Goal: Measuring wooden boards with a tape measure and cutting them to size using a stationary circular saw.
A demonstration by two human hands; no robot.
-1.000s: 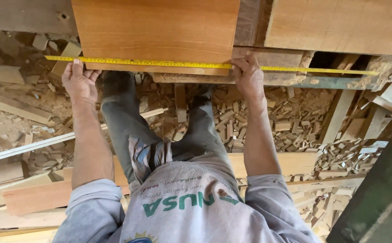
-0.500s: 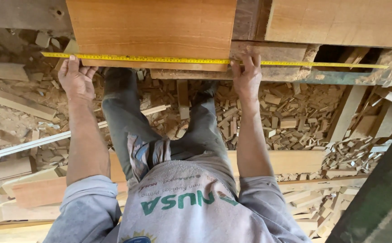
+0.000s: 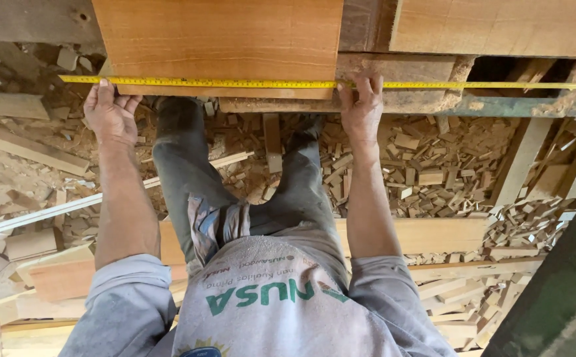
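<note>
A yellow measuring tape (image 3: 235, 83) lies stretched along the near edge of an orange-brown wooden board (image 3: 218, 39) on the bench. My left hand (image 3: 109, 114) pins the tape's left end at the board's left corner with its fingertips. My right hand (image 3: 362, 109) presses the tape down near the board's right corner. The tape runs on to the right past my right hand, over a rough grey beam (image 3: 400, 73), to about the far right of the bench.
A second board (image 3: 499, 26) lies at the upper right. The floor below is littered with wood offcuts (image 3: 426, 165) and planks (image 3: 10, 106). A white strip (image 3: 30, 218) lies at the left, and a dark green surface (image 3: 559, 304) fills the lower right corner.
My left hand has slid right along the tape toward the board's corner. The right hand stays pressed on the tape.
</note>
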